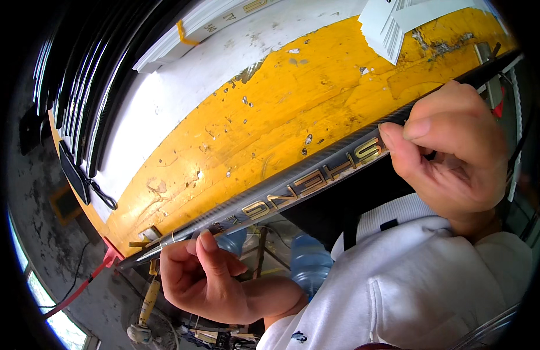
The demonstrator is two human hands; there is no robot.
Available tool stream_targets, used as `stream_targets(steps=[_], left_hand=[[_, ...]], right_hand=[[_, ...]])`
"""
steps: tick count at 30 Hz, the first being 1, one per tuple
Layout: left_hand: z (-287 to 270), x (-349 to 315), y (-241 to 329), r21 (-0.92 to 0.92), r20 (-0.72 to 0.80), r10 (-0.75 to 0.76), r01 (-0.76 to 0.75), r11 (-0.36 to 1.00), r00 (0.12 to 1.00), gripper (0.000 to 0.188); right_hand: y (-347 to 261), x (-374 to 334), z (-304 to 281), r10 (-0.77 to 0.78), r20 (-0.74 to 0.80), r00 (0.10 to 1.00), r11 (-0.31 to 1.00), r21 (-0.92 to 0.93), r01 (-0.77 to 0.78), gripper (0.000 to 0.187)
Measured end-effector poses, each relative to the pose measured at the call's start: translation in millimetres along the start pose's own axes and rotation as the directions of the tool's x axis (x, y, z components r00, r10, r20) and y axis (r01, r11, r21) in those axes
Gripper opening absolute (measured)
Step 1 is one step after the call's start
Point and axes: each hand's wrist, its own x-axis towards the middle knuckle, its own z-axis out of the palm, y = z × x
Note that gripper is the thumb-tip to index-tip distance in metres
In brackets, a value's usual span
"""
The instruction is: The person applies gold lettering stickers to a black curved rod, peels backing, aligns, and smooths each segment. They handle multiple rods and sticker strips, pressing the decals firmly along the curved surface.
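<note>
A dark tube with a woven carbon look (334, 158) runs slantwise along the near edge of the bench, from lower left to upper right. Along its near side lies a clear decal strip (311, 186) with raised gold lettering. My left hand (211, 283) pinches thumb and fingers together at the strip's left end, close against the tube. At the strip's right end my right hand (456, 149) is closed in a similar pinch, its fingertips touching or nearly touching the tube. The fingers hide both ends of the strip.
Scuffed yellow bench top (223, 140) spreads beyond the tube. Several glossy black tubes (101, 93) lie at upper left, beside banded white sheets (182, 38). More white paper (386, 29) is at upper right. A red clamp (109, 254) stands at the left corner; a blue bottle (309, 262) is below.
</note>
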Motion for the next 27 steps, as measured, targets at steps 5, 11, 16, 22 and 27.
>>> stream_targets(steps=[5, 11, 16, 22, 27], left_hand=[[-0.4, -1.0, -1.6, -0.015, -0.005, -0.001, 0.001, 1.000, 1.000, 0.021], [0.8, 0.0, 0.6, -0.025, -0.013, -0.005, 0.005, 1.000, 1.000, 0.020], [0.5, -0.1, 0.4, -0.039, -0.005, 0.006, -0.006, 0.999, 1.000, 0.019], [-1.1, -0.9, -0.9, -0.015, 0.005, 0.017, -0.016, 1.000, 1.000, 0.020], [-0.3, -0.1, -1.7, -0.004, 0.010, 0.038, -0.038, 0.999, 0.999, 0.020]], right_hand=[[1.7, 0.9, 0.9, -0.027, -0.033, 0.999, 1.000, 0.005, 0.027, 0.047], [3.1, -4.0, 3.9, -0.016, -0.084, 0.996, 1.000, 0.014, 0.017, 0.047], [2.3, -4.8, 4.2, -0.009, -0.083, 0.997, 1.000, 0.022, 0.010, 0.047], [1.2, -3.4, 1.7, -0.002, -0.045, 0.999, 1.000, 0.015, 0.003, 0.047], [6.5, -0.1, -3.0, -0.025, 0.036, 0.999, 0.996, 0.089, 0.022, 0.049]])
